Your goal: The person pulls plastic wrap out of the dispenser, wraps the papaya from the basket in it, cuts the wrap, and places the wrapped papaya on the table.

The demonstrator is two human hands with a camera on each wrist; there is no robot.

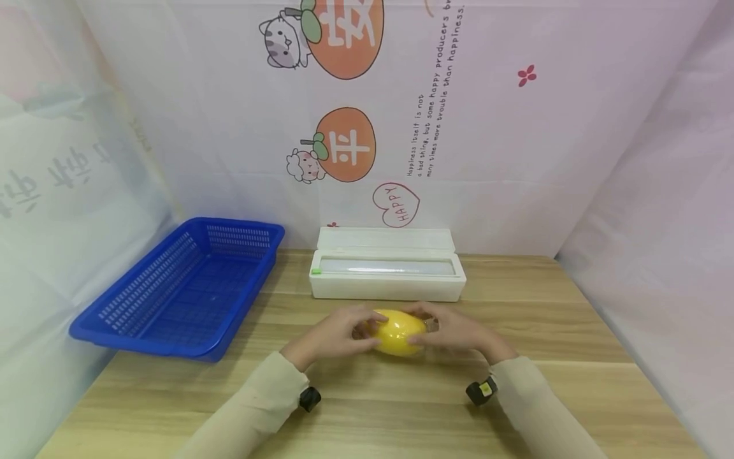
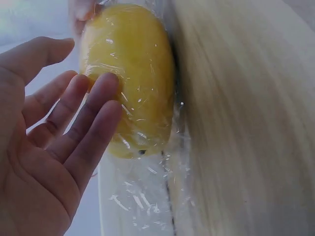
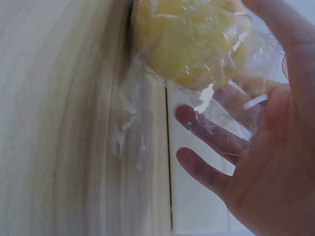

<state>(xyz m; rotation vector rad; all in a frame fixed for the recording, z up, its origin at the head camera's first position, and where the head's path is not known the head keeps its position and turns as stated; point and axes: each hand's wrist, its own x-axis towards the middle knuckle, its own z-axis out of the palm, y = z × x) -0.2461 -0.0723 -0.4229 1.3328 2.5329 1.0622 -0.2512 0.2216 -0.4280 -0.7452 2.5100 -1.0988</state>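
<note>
Yellow mango [image 1: 398,332] wrapped in cling film [image 2: 147,196] sits on the wooden table [image 1: 573,331], centre front, directly between both hands. Left hand [image 1: 338,336] at the mango's left end; left wrist view shows fingers [image 2: 93,123] straight and relaxed, tips resting on the film-covered fruit, thumb spread apart, nothing pinched. Right hand [image 1: 455,331] at the mango's right end; right wrist view shows palm open, fingers [image 3: 206,169] extended behind a loose flap of film, cupping the end of the fruit rather than gripping. Loose film trails from the mango onto the table. White cling film dispenser box [image 1: 387,273] just behind the mango, lid up. Blue plastic basket [image 1: 183,287] at left, well apart from the hands.
</note>
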